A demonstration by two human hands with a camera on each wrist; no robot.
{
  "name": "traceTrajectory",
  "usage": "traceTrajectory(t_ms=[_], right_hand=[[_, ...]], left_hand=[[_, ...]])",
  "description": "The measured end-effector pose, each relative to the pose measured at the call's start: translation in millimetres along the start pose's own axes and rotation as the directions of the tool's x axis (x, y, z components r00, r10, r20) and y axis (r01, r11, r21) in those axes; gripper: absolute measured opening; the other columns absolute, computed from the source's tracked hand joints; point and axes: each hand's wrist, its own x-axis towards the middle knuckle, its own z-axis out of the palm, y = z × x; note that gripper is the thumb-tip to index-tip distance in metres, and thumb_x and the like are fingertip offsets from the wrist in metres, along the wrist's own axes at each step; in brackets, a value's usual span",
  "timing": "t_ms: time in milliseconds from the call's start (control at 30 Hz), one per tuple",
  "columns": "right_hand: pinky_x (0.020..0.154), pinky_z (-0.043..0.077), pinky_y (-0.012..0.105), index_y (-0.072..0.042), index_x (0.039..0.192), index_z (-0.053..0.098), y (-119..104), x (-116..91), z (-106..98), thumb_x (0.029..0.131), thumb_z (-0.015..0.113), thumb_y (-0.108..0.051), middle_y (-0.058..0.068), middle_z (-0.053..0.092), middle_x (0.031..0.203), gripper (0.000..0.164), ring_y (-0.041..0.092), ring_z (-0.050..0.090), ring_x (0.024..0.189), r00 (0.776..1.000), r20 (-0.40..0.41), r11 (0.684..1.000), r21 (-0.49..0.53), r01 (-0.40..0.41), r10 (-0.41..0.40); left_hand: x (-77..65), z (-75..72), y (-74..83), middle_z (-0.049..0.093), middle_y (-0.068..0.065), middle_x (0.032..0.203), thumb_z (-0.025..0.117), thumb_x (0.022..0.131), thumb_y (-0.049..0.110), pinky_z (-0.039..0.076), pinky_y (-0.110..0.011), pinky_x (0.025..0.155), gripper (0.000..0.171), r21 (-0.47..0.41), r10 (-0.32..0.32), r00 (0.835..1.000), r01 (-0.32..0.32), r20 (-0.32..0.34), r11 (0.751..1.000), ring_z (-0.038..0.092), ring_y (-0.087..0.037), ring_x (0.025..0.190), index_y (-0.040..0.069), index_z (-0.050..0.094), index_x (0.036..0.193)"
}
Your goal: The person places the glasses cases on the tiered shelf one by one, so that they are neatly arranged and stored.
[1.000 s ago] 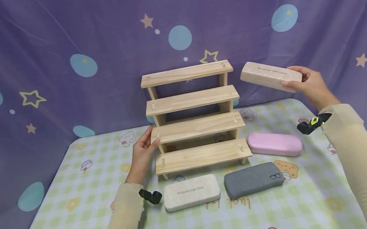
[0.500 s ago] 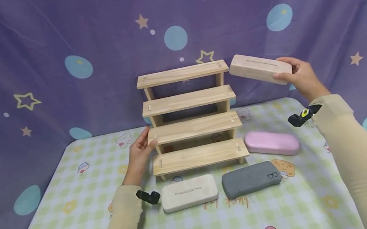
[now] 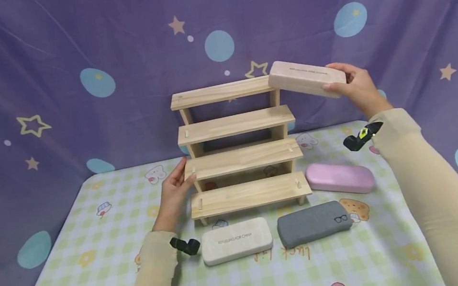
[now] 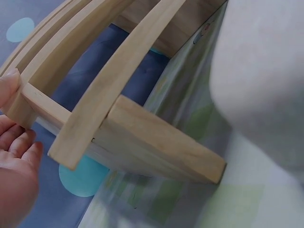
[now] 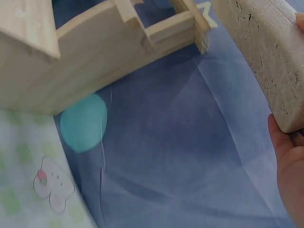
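Note:
My right hand (image 3: 356, 85) grips the right end of a beige glasses case (image 3: 305, 77) with printed lettering, held in the air. The case's left end overlaps the right end of the top shelf in the head view. In the right wrist view the speckled side of the case (image 5: 270, 57) shows, thumb and fingers at its end. A four-tier wooden step rack (image 3: 242, 159) stands at the back of the table. My left hand (image 3: 173, 194) holds the rack's left edge at the second tier from the bottom, thumb on the board; the left wrist view shows the fingers (image 4: 19, 142) under that edge.
In front of the rack lie a white glasses case (image 3: 238, 250) with lettering and a dark grey one (image 3: 313, 223) with a glasses mark. A pink case (image 3: 340, 178) lies right of the rack. Behind hangs a purple curtain (image 3: 133, 44); a checked cloth (image 3: 109, 255) covers the table.
My right hand has carried the beige glasses case left and slightly up, from beside the rack to its top shelf's right end. My left hand keeps its hold on the rack.

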Motion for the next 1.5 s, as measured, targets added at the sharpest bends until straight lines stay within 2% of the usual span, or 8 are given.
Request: traceTrajectory(t_ms=[233,400,600,700,1000,1133,1300,1500], right_hand=[[0.073,0.048,0.015,-0.009,0.119,0.062,-7,21,26,0.076,0.074,-0.001,-0.003,0.062,0.103,0.045,0.010,0.055,0.092,0.998,0.055,0.999,0.040,0.023,-0.025],[0.074,0.048,0.016,-0.010,0.118,0.062,-11,35,48,0.075,0.075,-0.002,-0.002,0.062,0.105,0.046,0.010,0.055,0.093,0.994,0.108,0.999,0.023,0.023,-0.025],[0.080,0.046,0.019,-0.010,0.123,0.058,-21,47,67,0.076,0.075,-0.003,0.000,0.058,0.114,0.051,0.014,0.050,0.101,0.971,0.237,1.000,-0.016,-0.020,0.023],[0.082,0.045,0.019,-0.009,0.125,0.056,-24,52,75,0.076,0.075,-0.002,0.000,0.057,0.114,0.053,0.014,0.050,0.102,0.962,0.272,0.999,-0.013,-0.037,0.040],[0.082,0.045,0.019,-0.008,0.123,0.057,-22,60,90,0.075,0.073,0.002,0.002,0.058,0.113,0.052,0.016,0.049,0.102,0.953,0.300,0.997,0.047,-0.056,0.039],[0.081,0.046,0.018,-0.009,0.128,0.054,-23,63,98,0.076,0.074,0.000,0.003,0.056,0.116,0.056,0.015,0.049,0.104,0.946,0.318,0.997,0.005,-0.074,0.068],[0.077,0.048,0.018,-0.011,0.127,0.055,-29,69,109,0.075,0.076,-0.003,0.003,0.056,0.114,0.057,0.015,0.050,0.100,0.949,0.307,0.997,-0.024,-0.074,0.078],[0.070,0.047,0.019,-0.014,0.129,0.054,-34,71,121,0.075,0.077,-0.010,0.003,0.056,0.112,0.059,0.014,0.050,0.094,0.944,0.316,0.987,-0.155,-0.045,0.092]], left_hand=[[-0.3,-2.0,2.3,0.031,-0.017,0.149,0.062,0.088,-0.002,0.035,-0.020,0.108,0.062,0.007,-0.009,1.000,0.009,0.005,1.000,0.033,-0.023,0.137,-0.002,0.035,0.143],[-2.2,-1.0,3.9,0.032,-0.016,0.149,0.062,0.088,-0.003,0.035,-0.021,0.108,0.062,0.006,-0.013,1.000,0.013,0.007,1.000,0.034,-0.023,0.137,-0.002,0.034,0.143],[-3.7,0.9,5.6,0.032,-0.019,0.149,0.061,0.087,-0.005,0.038,-0.020,0.105,0.061,0.003,-0.010,1.000,0.010,0.005,1.000,0.035,-0.026,0.136,-0.003,0.035,0.142],[-4.7,2.6,5.8,0.032,-0.021,0.148,0.061,0.087,-0.006,0.038,-0.021,0.105,0.061,-0.003,0.000,1.000,0.000,0.007,1.000,0.035,-0.027,0.136,-0.004,0.034,0.142],[-7.9,8.2,1.7,0.032,-0.019,0.149,0.060,0.088,-0.006,0.036,-0.020,0.107,0.060,-0.006,0.015,1.000,-0.015,0.025,1.000,0.033,-0.026,0.136,-0.004,0.034,0.142],[-9.1,7.5,0.4,0.031,-0.020,0.149,0.061,0.088,-0.004,0.035,-0.019,0.107,0.060,0.002,0.021,1.000,-0.021,0.023,1.000,0.033,-0.025,0.136,-0.004,0.034,0.142],[-10.1,7.0,2.1,0.031,-0.020,0.149,0.063,0.087,-0.001,0.036,-0.020,0.107,0.061,-0.004,0.025,0.999,-0.024,0.023,1.000,0.035,-0.023,0.136,-0.002,0.036,0.142],[-13.2,9.5,3.8,0.032,-0.019,0.149,0.063,0.087,-0.002,0.036,-0.020,0.107,0.061,0.001,0.019,0.999,-0.019,0.026,1.000,0.035,-0.023,0.136,-0.002,0.036,0.142]])
